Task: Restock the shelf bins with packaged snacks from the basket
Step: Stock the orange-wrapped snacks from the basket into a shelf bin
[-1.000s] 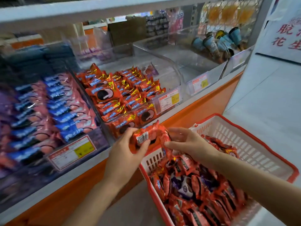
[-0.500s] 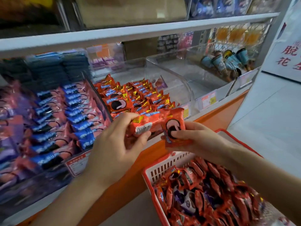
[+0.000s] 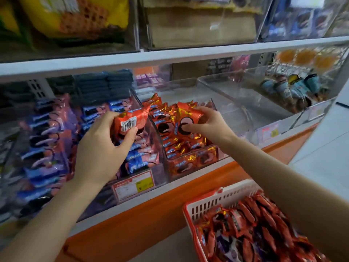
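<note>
- Head view: midway through restocking, setting a shiny red snack packet (image 3: 188, 118) on the pile in the clear plastic shelf bin (image 3: 159, 142).
- Right hand (image 3: 209, 123) stretched over that bin, fingers and thumb curled round the packet.
- Left hand (image 3: 100, 148) up by the pink and blue packets (image 3: 139, 161), gripping a second red packet with a barcode (image 3: 130, 122).
- Next, probably: let go on the right, then bring the left one across.
- Low right: white slotted basket with a red rim (image 3: 226, 199), lots more inside.

Left hand (image 3: 98, 146) grips a red foil snack packet (image 3: 130, 122) barcode outward, right hand (image 3: 209, 123) pinches a second red foil packet (image 3: 188, 118) over the clear plastic shelf bin (image 3: 192, 162), red-rimmed white slotted basket (image 3: 222, 200) below
</note>
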